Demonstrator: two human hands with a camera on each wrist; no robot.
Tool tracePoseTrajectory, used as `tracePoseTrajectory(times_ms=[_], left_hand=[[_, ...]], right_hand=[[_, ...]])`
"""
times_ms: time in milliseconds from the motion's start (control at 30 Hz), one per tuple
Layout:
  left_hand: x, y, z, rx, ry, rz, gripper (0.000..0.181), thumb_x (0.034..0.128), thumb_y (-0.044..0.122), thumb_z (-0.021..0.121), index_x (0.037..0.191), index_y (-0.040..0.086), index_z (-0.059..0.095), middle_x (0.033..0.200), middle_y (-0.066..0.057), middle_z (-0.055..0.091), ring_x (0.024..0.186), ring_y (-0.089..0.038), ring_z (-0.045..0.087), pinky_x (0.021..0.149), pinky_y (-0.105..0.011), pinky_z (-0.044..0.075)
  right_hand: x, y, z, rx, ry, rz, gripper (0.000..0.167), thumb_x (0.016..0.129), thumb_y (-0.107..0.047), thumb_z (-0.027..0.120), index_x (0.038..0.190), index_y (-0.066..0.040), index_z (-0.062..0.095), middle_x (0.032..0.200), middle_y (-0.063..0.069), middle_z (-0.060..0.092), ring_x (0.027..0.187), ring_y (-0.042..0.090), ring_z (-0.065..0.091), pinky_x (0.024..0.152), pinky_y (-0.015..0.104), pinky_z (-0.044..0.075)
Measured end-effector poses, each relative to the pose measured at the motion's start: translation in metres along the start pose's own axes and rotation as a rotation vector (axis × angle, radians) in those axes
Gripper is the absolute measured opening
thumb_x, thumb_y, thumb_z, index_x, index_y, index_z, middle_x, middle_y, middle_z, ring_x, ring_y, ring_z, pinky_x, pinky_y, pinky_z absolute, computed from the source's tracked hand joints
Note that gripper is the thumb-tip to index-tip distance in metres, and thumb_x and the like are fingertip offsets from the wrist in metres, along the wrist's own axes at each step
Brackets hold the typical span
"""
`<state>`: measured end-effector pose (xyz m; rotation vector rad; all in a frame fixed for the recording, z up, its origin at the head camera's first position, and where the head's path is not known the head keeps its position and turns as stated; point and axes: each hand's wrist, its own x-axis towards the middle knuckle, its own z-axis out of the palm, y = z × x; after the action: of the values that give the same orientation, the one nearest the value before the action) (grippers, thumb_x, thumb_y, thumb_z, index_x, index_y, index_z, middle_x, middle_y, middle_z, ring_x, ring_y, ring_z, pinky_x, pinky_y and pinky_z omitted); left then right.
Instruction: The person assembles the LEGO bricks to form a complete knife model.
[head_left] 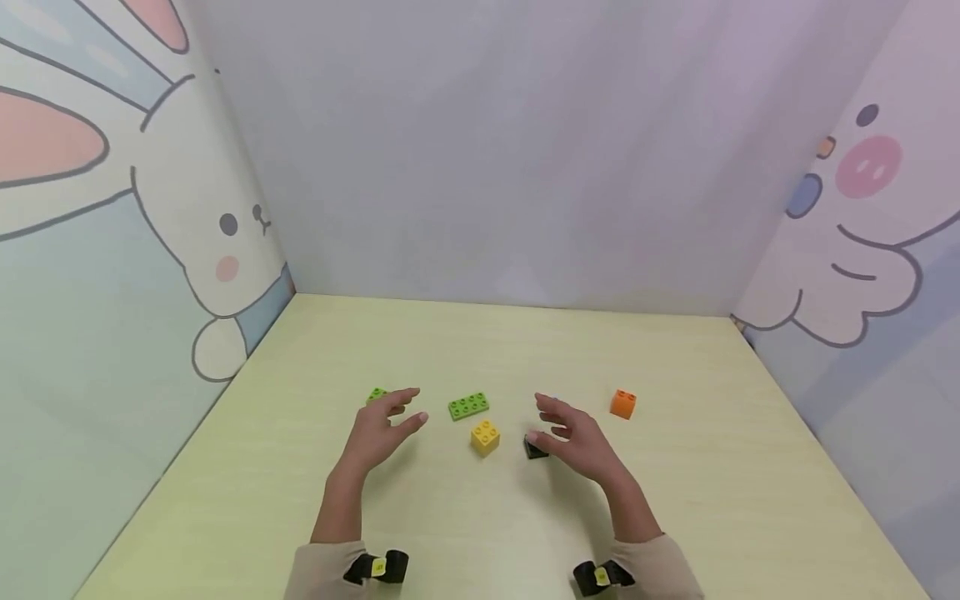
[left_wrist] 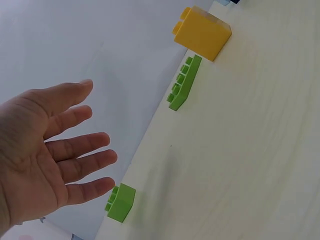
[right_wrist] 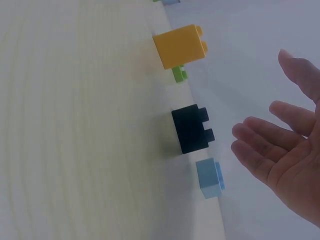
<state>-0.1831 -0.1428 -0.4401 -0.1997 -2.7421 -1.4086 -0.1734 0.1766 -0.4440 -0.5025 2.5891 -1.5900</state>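
Toy bricks [head_left: 485, 438] scattered over pale, faintly grained tabletop [head_left: 480, 533]. Around it, left to right: left wall [head_left: 75, 375] with rabbit print [head_left: 183, 192]; pale back wall [head_left: 480, 167] with soft folds; right wall [head_left: 922, 358] with pig-snouted print [head_left: 847, 250].

Layout, left to right: green brick [head_left: 377, 392], part hidden by left hand [head_left: 375, 433] in head view; long green brick [head_left: 468, 406]; yellow brick [head_left: 486, 437] just in front of it; black brick [head_left: 534, 451], partly covered by right hand [head_left: 576, 442] in head view; pale blue brick [right_wrist: 209, 178], near black one in right wrist view; orange brick [head_left: 623, 404], farthest right.

Left hand: above tabletop, palm inward, fingers extended, slightly fanned, thumb apart. Contact with green brick: cannot tell.

Right hand: above tabletop, leaning inward, fingers loosely bent and a little spread, thumb apart; clear of black brick in right wrist view.
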Motion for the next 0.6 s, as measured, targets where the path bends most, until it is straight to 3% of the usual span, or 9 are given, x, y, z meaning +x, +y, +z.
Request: tracePoseTrajectory(times_ms=[167,367,600], left_hand=[[0.006,-0.002,0.008,-0.054,-0.031,-0.023,0.047,0.0837,0.023,0.071,0.126,0.008,0.058,0.123,-0.012,0.057,0.110,-0.034,0.054,0.083,-0.044,0.048],[0.013,-0.003,0.016,-0.110,-0.053,-0.065,0.046,0.0835,0.022,0.071,0.124,0.006,0.059,0.121,-0.014,0.058,0.108,-0.032,0.056,0.083,-0.041,0.048],[0.021,-0.006,0.027,-0.163,-0.075,-0.088,0.042,0.0830,0.018,0.072,0.121,0.004,0.061,0.117,-0.018,0.059,0.104,-0.031,0.058,0.083,-0.040,0.048]], right_hand=[[0.003,-0.002,0.012,0.036,-0.041,0.039,0.062,0.085,-0.023,0.070,0.136,-0.002,0.045,0.129,0.021,0.050,0.114,0.033,0.051,0.090,0.044,0.043],[0.008,-0.004,0.029,0.034,-0.096,0.032,0.064,0.086,-0.031,0.069,0.137,-0.002,0.044,0.130,0.020,0.050,0.116,0.032,0.050,0.091,0.044,0.043],[0.012,-0.018,0.041,0.119,-0.093,0.057,0.057,0.087,-0.016,0.068,0.134,0.004,0.044,0.132,0.024,0.046,0.117,0.037,0.047,0.092,0.048,0.041]])
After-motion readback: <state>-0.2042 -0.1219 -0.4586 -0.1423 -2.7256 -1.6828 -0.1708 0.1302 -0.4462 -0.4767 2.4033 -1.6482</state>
